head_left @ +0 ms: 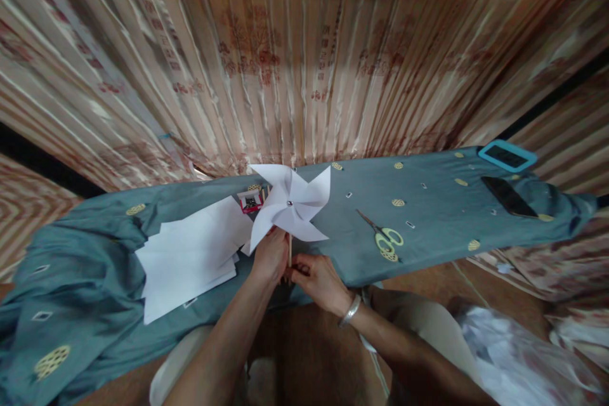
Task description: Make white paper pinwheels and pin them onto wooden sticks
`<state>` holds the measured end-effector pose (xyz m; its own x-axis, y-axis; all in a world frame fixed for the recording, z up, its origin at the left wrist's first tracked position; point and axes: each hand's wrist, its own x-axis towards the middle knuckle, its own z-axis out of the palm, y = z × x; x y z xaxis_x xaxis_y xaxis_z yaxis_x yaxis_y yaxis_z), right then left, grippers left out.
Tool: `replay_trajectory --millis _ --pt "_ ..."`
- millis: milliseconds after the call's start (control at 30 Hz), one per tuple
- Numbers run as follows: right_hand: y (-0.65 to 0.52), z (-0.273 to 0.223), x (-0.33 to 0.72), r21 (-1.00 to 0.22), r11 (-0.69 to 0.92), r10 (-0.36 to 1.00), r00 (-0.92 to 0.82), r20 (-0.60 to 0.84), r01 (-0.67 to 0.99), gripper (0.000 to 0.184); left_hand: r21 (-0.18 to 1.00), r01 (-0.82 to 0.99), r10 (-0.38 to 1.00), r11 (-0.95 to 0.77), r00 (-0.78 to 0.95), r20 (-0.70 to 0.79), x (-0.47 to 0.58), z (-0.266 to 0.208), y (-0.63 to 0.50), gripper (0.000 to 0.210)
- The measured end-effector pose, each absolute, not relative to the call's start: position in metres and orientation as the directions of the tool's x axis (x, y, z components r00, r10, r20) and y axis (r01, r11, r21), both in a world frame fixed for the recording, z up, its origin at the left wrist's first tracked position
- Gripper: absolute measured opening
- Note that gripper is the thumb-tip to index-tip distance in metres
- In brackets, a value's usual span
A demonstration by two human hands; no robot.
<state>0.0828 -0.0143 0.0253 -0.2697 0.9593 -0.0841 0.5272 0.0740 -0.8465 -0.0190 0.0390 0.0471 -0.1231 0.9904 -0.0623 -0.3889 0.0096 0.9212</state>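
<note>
A white paper pinwheel (295, 193) is sitting on top of a thin stick (290, 250), near the front edge of the green surface (442, 209). A pile of white paper (190, 260) is lying to its left, and scissors (379, 231) are lying to its right. The left hand (273, 255) is gripping just under the paper and seems to be holding the stick. The right hand (316, 276) is pinching the stick lower down. The hands seem to be setting or checking the stick, and the pinwheel is already looking whole. The next move seems to be calling for a soft, steady hold, so the paper is not bending. Just left of the pinwheel, a little red box (245, 208) is sitting open, holding dark things too tiny to name. A see-through bag (518, 361) is lying down low on the right; I cannot tell what it is holding.
</note>
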Motion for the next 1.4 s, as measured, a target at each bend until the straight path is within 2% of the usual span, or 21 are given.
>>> replay_trajectory --millis 200,333,533,733,833,967,1067,1200,1400 --pt "-0.013 0.031 0.089 -0.775 0.199 0.955 -0.295 0.018 0.599 0.018 0.911 -0.409 0.994 0.052 -0.063 -0.086 -0.019 0.053 0.032 0.029" --pt "-0.009 0.038 0.101 -0.788 0.206 0.959 -0.278 0.045 0.581 0.017 0.921 -0.371 0.987 0.118 -0.057 -0.149 -0.022 0.051 0.025 0.034" --pt "-0.004 0.043 0.116 -0.823 0.210 0.960 -0.270 0.072 0.528 0.018 0.960 -0.196 0.979 0.202 0.010 -0.204 -0.020 0.051 0.023 0.027" --pt "-0.006 0.045 0.124 -0.805 0.258 0.950 -0.292 0.110 0.535 0.021 0.961 -0.193 0.980 0.196 -0.004 -0.201 -0.016 0.050 0.025 0.023" --pt "-0.009 0.055 0.131 -0.710 0.340 0.939 -0.254 0.229 0.616 0.023 0.972 -0.169 0.985 0.164 -0.033 -0.171 -0.019 0.048 0.028 0.027" --pt "-0.013 0.078 0.151 -0.472 0.510 0.796 -0.185 0.577 0.719 0.020 0.973 -0.151 0.982 0.172 -0.050 -0.182 -0.022 0.045 0.032 0.033" --pt "-0.012 0.094 0.170 -0.264 0.473 0.672 -0.150 0.725 0.841 0.035 0.968 -0.142 0.977 0.205 -0.023 -0.210 -0.021 0.046 0.031 0.034" --pt "-0.001 0.101 0.190 -0.093 0.301 0.708 -0.157 0.688 0.949 0.061 0.974 -0.065 0.976 0.215 0.036 -0.213 -0.017 0.051 0.025 0.030" --pt "0.016 0.091 0.210 -0.029 0.213 0.771 -0.150 0.619 0.977 0.068 0.975 0.025 0.960 0.219 0.172 -0.220 -0.012 0.054 0.018 0.026"
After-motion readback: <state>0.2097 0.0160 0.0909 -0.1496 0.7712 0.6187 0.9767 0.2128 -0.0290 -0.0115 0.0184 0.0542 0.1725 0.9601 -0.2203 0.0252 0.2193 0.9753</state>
